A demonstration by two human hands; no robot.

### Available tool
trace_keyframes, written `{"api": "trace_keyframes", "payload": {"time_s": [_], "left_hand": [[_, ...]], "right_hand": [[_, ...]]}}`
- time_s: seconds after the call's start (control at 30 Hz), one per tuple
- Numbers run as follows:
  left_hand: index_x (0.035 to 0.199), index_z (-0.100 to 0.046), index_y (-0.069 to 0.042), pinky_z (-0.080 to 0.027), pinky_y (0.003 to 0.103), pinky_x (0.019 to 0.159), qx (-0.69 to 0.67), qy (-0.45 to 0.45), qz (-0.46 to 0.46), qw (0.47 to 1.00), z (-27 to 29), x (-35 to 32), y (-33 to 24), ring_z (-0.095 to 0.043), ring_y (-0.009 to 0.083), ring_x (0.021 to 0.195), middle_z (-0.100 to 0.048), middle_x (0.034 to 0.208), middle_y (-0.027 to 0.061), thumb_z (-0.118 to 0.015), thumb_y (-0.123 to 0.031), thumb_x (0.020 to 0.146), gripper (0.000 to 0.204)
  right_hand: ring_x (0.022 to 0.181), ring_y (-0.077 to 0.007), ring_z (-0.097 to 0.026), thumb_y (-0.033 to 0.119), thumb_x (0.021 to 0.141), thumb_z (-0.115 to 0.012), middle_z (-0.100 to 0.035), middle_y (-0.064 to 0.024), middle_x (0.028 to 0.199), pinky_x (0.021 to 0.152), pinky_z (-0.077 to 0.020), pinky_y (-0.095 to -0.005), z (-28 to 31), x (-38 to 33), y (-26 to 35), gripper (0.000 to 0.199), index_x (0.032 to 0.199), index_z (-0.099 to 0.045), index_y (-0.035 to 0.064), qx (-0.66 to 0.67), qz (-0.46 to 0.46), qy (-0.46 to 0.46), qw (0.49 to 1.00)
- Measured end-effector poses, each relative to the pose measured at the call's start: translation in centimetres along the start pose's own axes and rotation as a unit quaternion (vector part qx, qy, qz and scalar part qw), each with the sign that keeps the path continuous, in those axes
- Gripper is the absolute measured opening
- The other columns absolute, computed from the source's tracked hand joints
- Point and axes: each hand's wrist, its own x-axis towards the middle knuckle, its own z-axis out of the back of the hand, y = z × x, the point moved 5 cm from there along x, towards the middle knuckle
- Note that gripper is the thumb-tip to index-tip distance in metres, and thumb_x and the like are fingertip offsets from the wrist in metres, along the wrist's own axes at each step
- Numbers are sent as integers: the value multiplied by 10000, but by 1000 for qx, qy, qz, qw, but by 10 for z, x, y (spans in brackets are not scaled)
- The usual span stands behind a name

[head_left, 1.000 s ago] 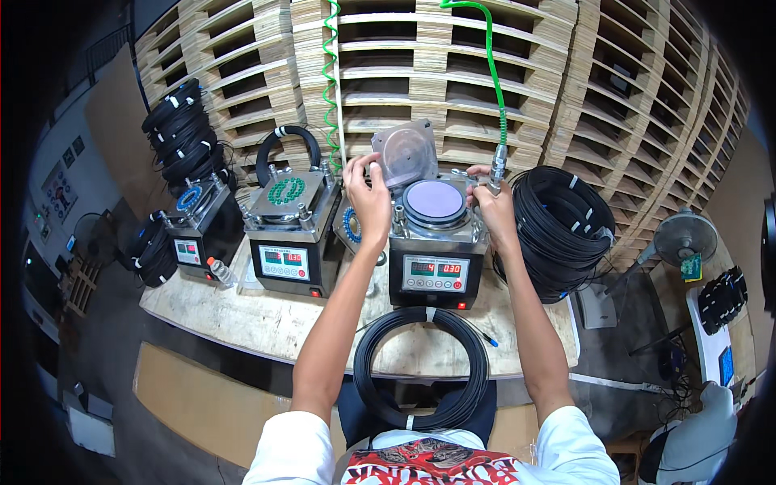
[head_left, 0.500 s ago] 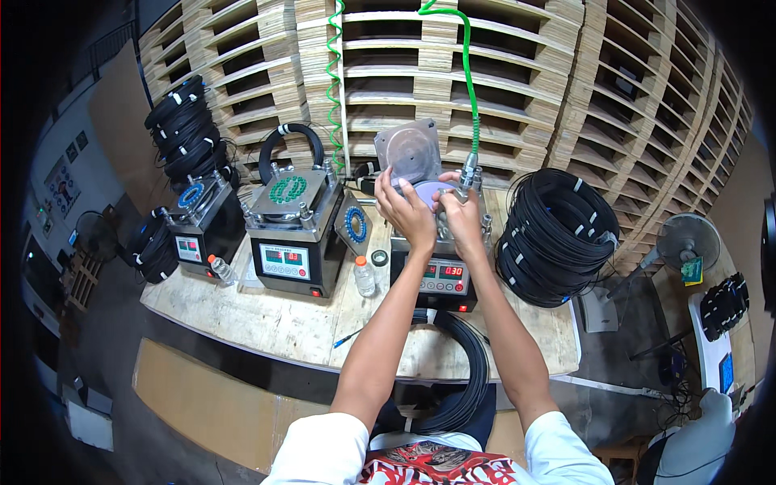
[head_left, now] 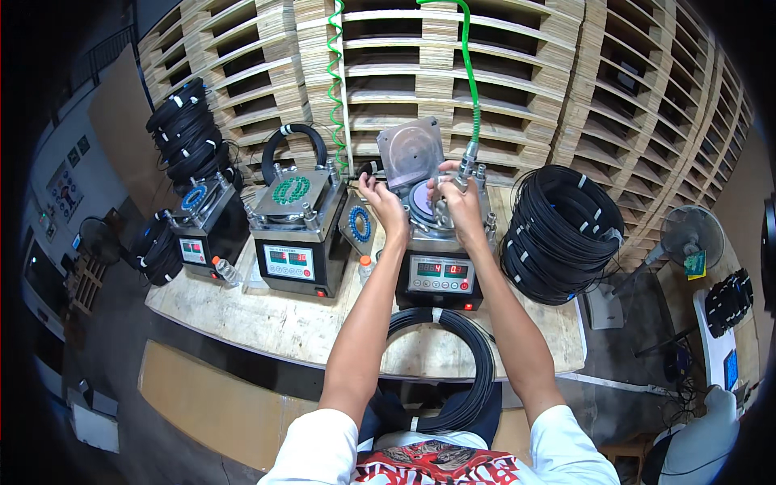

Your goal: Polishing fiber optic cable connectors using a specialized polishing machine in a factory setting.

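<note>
Both hands work atop a black press machine [head_left: 439, 259] at the bench's [head_left: 307, 331] twelve o'clock edge, its hinged metal lid [head_left: 411, 149] tilted up. The left hand [head_left: 386, 206] curls fingers at the round plate's [head_left: 422, 199] nine o'clock side; the right hand [head_left: 461, 206] closes over its three o'clock side, equally near. A black cable coil [head_left: 562, 234] sits at three o'clock of the machine.

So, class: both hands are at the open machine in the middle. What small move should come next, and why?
Probably swing the lid down. It stands raised behind the round plate, and the left hand and right hand rest at the plate's edges, so whatever sits there looks seated, though that part is partly hidden.
</note>
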Motion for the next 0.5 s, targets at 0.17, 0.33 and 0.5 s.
{"api": "trace_keyframes", "payload": {"time_s": [0.17, 0.33, 0.5], "left_hand": [[1559, -187, -58, -260, 424, 1160, 13, 34, 33, 999, -15, -5, 5, -339, 386, 1425, -328, 1518, 305, -334, -149, 1004, 581], [1594, -94, -69, -202, 407, 1200, 95, 62, -31, 993, -16, 2, 5, -226, 367, 1501, -191, 1615, 273, -329, -153, 1000, 645], [1596, -43, -45, -211, 389, 1198, 1, 152, 82, 985, -23, -4, 6, -255, 367, 1488, -213, 1610, 267, -285, -185, 1018, 642]], "right_hand": [[770, -161, -651, 13, 902, -494, -661, -98, 869, 727, -533, -287, -10, 3, -16, 266, 1167, -511, 25, -5, 3, 8, 1000], [787, -173, -652, -23, 885, -491, -663, -108, 912, 774, -545, -309, -27, 8, -19, 304, 1186, -505, 13, 17, 45, -25, 999], [799, -186, -650, -40, 884, -473, -660, -121, 911, 778, -546, -323, -33, 21, 0, 287, 1166, -483, 12, 28, 97, -42, 994]]}}
